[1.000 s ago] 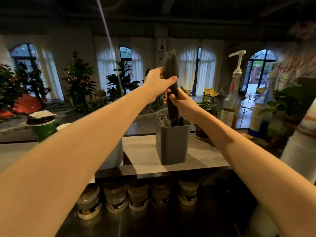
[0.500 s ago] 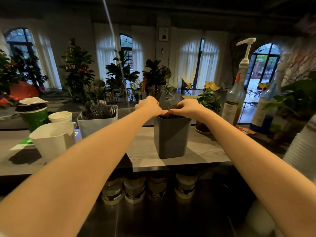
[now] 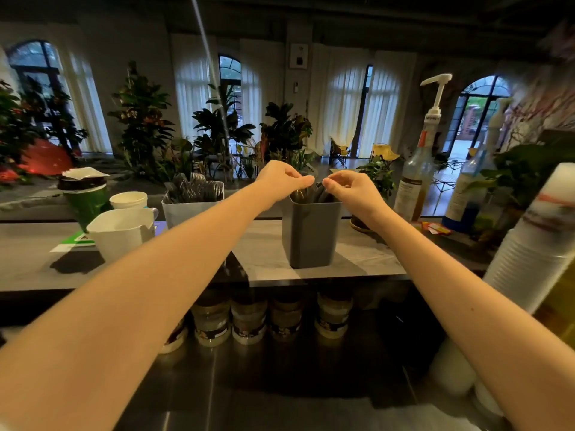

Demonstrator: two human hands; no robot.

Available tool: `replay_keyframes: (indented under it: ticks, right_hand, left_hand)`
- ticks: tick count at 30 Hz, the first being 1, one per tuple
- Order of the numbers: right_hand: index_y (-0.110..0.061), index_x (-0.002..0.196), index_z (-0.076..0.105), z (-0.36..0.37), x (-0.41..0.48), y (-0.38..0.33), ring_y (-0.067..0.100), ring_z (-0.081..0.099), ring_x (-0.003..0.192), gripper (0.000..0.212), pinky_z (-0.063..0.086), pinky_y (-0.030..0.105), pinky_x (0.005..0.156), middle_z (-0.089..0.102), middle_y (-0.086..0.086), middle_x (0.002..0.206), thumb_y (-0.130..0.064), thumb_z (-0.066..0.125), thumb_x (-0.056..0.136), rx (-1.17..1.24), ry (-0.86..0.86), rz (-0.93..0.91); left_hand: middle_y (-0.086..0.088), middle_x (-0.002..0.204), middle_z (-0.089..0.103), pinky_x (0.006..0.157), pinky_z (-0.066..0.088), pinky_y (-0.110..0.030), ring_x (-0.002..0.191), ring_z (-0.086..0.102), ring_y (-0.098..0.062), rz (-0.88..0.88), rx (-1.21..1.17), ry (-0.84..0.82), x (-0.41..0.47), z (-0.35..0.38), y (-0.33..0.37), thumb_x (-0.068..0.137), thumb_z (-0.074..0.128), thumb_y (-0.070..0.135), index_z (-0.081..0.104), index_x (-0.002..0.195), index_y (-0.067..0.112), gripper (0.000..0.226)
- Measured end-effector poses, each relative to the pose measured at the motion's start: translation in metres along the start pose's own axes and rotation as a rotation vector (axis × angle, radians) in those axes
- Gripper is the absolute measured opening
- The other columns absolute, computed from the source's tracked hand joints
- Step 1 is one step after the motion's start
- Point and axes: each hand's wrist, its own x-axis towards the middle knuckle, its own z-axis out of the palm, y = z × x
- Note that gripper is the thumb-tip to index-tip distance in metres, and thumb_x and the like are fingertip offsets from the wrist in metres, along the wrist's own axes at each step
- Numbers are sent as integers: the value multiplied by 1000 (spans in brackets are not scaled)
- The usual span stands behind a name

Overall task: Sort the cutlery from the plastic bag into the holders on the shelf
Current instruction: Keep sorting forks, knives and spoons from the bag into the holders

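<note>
A dark grey square holder [image 3: 311, 234] stands on the marble shelf [image 3: 264, 253], with dark cutlery [image 3: 314, 194] standing inside it. My left hand [image 3: 280, 178] and my right hand [image 3: 351, 188] hover just above its rim, a small gap between them. On each hand the thumb and forefinger are pinched together, seemingly on the thin clear plastic bag around the cutlery; the bag itself is barely visible. To the left a white holder [image 3: 186, 211] is full of dark cutlery [image 3: 196, 189].
A white jug [image 3: 121, 231], a paper cup [image 3: 129, 200] and a green lidded cup [image 3: 85, 200] stand at the shelf's left. Pump bottles [image 3: 417, 178] and a potted plant [image 3: 376, 178] are right of the holder. A cup stack [image 3: 535, 244] rises at right. Jars [image 3: 249, 318] line up under the shelf.
The dark bundle of cutlery that both hands held high has gone down into the grey holder. The hands have since risen slightly off the rim and moved a little apart.
</note>
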Motion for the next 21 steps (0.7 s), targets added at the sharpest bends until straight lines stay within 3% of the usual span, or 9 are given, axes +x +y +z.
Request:
replay_keyframes:
  ticks: [5, 11, 15, 21]
  right_hand:
    - [-7, 99, 65, 6, -52, -11, 6, 56, 69, 18, 46, 19, 69, 62, -4, 75, -22, 56, 94, 162, -2, 87]
    - [-10, 97, 65, 36, -162, -16, 4, 55, 63, 17, 45, 9, 57, 62, -3, 74, -22, 53, 95, 260, -134, 261]
    - [-18, 87, 65, 65, -254, 4, -1, 55, 57, 15, 45, 14, 58, 61, -4, 69, -19, 52, 95, 308, -294, 354]
    - [-11, 75, 63, 97, -356, 36, 4, 49, 47, 25, 40, 21, 54, 55, 1, 59, -18, 52, 96, 398, -456, 588]
  left_hand:
    - [-1, 89, 62, 66, 41, -22, 72, 52, -7, -22, -60, -71, -54, -1, -7, 89, 61, 40, 69, 95, 7, 34]
    - [13, 89, 61, 64, 41, -18, 77, 52, -4, -172, -121, -213, -156, 15, -34, 95, 49, 42, 64, 95, 20, 26]
    - [9, 95, 66, 70, 44, -20, 82, 56, -7, -333, -296, -333, -235, 40, -78, 97, 47, 40, 65, 101, 19, 28]
    - [1, 72, 57, 60, 41, -19, 60, 47, -7, -623, -257, -750, -312, 84, -136, 96, 51, 36, 66, 83, 11, 32]
